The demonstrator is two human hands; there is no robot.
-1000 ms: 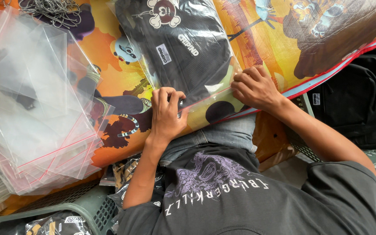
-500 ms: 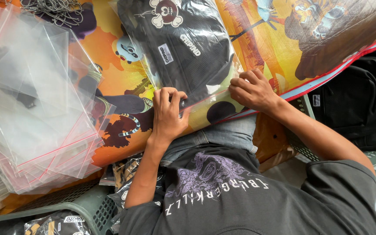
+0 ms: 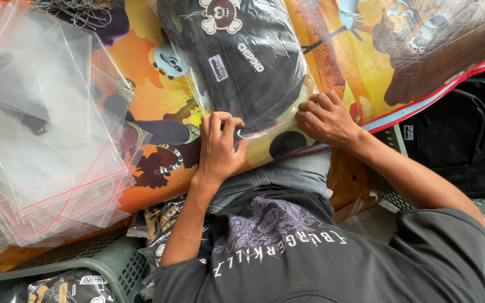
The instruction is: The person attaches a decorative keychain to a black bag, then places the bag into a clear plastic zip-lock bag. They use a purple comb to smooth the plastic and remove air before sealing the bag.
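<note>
Since a moment ago barely moved: left hand (image 3: 218, 147) and right hand (image 3: 324, 119) still pinching the clear garment bag (image 3: 242, 62)'s six-o'clock edge, fingers pressed together, seal apparently unfinished.

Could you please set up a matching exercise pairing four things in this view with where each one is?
Things:
1. black garment in a clear plastic bag
2. stack of empty clear bags with red strips
3. green plastic basket
4. black backpack

Places:
A. far right edge, beside the colourful mat
B. left side of the mat
C. bottom left, holding small packed items
D. centre, its near edge under the left hand and right hand

Pairs: 1-D, 2-B, 3-C, 4-A
</note>
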